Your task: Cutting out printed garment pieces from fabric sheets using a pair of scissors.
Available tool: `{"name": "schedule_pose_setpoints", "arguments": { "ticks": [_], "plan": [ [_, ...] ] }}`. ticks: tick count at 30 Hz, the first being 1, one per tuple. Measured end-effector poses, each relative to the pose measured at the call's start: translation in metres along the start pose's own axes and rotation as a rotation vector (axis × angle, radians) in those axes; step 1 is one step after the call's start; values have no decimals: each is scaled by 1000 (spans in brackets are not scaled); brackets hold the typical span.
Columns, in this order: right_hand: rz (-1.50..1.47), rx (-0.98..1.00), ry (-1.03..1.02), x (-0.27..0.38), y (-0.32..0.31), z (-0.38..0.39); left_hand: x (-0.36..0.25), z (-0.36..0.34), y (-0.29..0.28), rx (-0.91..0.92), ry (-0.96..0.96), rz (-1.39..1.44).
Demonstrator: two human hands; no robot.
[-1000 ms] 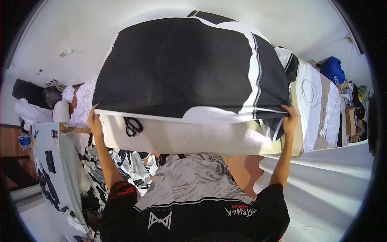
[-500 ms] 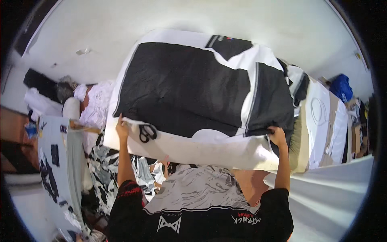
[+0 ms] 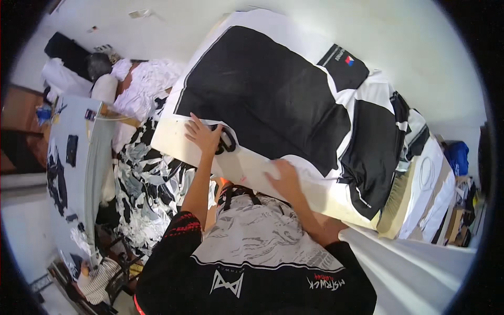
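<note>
A large printed fabric sheet with black panels (image 3: 262,89) and white margins lies over the cream table (image 3: 173,131). Beside its left corner, my left hand (image 3: 203,135) is open, fingers spread and tips by the fabric's edge. Right against that hand are the black looped handles of a pair of scissors (image 3: 227,143); the blades do not show. My right hand (image 3: 285,177), blurred by motion, is over the table's near part by the fabric's lower edge. Its fingers look apart, and nothing shows in them.
Black, white and grey fabric scraps (image 3: 149,184) heap up below the table's left end. A grey-white cabinet-like panel (image 3: 86,157) stands further left. Stacked sheets (image 3: 420,184) and a blue bag (image 3: 457,157) are at the right. At the lower left sits a person in striped clothing (image 3: 100,281).
Both hands have let go of the fabric's near edge. My right hand has moved left toward the middle, my left hand is now beside the scissors, and the view has turned.
</note>
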State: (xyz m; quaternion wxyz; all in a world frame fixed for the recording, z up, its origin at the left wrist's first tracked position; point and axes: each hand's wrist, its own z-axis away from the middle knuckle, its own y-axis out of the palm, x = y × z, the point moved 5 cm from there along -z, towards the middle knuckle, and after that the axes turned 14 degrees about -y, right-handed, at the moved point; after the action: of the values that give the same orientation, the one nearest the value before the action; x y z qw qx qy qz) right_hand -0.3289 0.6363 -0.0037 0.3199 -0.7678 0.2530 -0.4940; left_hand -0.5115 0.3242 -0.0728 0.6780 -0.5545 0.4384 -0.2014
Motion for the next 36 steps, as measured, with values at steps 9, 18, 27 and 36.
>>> {"name": "schedule_pose_setpoints", "arguments": {
  "ticks": [9, 18, 27, 36],
  "plan": [
    [-266, 240, -162, 122, 82, -91, 82, -2, -18, 0, 94, 361],
    [-452, 284, -4, 148, 139, -111, 124, -6, -68, -26, 32, 719],
    [-748, 289, 133, 189, 235, -121, 180, -33, -94, 119, -240, 1252],
    [-1153, 234, 296, 187, 244, -131, 130, -27, -128, 433, -188, 1223]
  ]
}}
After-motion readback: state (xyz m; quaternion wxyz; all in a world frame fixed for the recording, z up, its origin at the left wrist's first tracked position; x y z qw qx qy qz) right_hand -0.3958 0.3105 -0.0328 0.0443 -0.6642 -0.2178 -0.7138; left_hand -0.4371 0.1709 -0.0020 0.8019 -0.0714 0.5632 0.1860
